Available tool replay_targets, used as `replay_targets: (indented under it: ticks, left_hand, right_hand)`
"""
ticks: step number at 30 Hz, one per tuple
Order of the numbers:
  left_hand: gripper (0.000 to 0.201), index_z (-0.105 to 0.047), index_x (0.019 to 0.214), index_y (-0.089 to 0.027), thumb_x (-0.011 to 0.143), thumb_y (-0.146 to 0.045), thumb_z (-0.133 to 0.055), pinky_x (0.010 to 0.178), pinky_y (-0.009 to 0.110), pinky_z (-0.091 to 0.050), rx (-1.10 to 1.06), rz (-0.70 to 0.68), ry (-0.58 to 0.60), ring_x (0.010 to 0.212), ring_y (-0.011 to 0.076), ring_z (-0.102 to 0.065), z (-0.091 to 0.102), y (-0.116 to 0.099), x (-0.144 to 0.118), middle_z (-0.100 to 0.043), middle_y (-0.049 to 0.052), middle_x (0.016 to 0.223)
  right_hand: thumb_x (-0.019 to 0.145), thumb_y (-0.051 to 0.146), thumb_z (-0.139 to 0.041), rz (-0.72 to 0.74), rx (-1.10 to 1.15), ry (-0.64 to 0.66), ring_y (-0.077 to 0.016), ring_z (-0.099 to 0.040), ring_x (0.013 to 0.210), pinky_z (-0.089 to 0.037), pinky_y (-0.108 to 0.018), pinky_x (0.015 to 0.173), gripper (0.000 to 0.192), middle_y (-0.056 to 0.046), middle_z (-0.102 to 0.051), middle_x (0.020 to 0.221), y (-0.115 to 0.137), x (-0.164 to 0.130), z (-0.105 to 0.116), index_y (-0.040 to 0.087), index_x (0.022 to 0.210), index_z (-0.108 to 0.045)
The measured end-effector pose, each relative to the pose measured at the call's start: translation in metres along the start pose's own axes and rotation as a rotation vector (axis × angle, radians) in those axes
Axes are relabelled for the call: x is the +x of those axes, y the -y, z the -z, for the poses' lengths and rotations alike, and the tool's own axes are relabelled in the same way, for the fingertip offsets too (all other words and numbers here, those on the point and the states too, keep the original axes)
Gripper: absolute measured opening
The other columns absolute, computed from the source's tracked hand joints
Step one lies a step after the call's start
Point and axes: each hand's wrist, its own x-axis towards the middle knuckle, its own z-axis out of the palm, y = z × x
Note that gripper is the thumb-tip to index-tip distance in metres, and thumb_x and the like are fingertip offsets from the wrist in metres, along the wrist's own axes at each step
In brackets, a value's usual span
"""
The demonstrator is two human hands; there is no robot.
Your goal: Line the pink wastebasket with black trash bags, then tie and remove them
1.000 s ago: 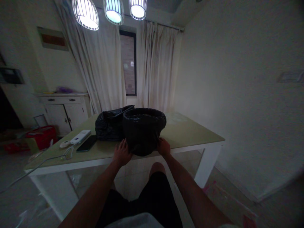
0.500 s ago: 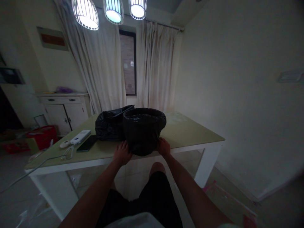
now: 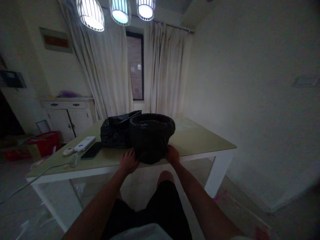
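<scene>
A round bin shape point(image 3: 150, 143) covered in a black plastic bag stands at the near edge of the table, the bag folded over its wide rim. Low on its left side, my left hand point(image 3: 128, 161) is closed on the bag, fingers curled by the table edge. My right hand point(image 3: 172, 155) grips the bag low on the right side; its fingertips are partly hidden behind the plastic. Just left of the bin lies a second, crumpled black plastic bag point(image 3: 116, 131), which looks bulky. What is inside either one does not show.
On the left of the green-topped table point(image 3: 200, 140) lie a dark phone point(image 3: 91, 150), a white power strip point(image 3: 85, 143) and a small round white item point(image 3: 68, 151). A cable point(image 3: 45, 170) runs off the left edge. A white cabinet point(image 3: 67, 116) stands behind.
</scene>
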Motion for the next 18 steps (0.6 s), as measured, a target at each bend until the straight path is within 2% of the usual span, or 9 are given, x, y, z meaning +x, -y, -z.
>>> replay_targets:
  ticks: [10,14,18]
  left_hand:
    - [0.066,-0.047,0.164,-0.010,0.106,-0.043,-0.041,0.130,0.059,-0.027,-0.031,-0.001,-0.012,0.163,0.0382,-0.035,0.0020,-0.0005,-0.0008,-0.045,0.023,0.172]
    - [0.057,-0.057,0.157,-0.013,0.106,-0.034,-0.042,0.129,0.058,-0.029,-0.076,-0.017,-0.048,0.161,0.0369,-0.039,0.0039,0.0006,-0.0025,-0.052,0.022,0.167]
    - [0.046,-0.073,0.135,-0.014,0.101,-0.024,-0.043,0.123,0.055,-0.038,-0.186,0.005,-0.118,0.148,0.0377,-0.053,0.0075,0.0046,0.0000,-0.063,0.022,0.155]
  right_hand:
    - [0.108,0.027,-0.045,0.007,0.023,0.003,-0.0259,-0.067,0.126,-0.048,-0.032,0.100,0.037,-0.012,-0.072,0.138,0.0004,0.0000,0.0016,0.019,0.132,-0.073]
    - [0.107,0.025,-0.046,-0.001,0.041,0.004,-0.0264,-0.066,0.126,-0.048,-0.033,0.100,0.035,-0.013,-0.072,0.137,0.0005,0.0008,0.0023,0.019,0.127,-0.074]
    - [0.105,0.023,-0.046,-0.006,0.082,-0.001,-0.0274,-0.067,0.124,-0.048,-0.034,0.100,0.035,-0.015,-0.072,0.137,0.0005,0.0013,0.0016,0.019,0.124,-0.075]
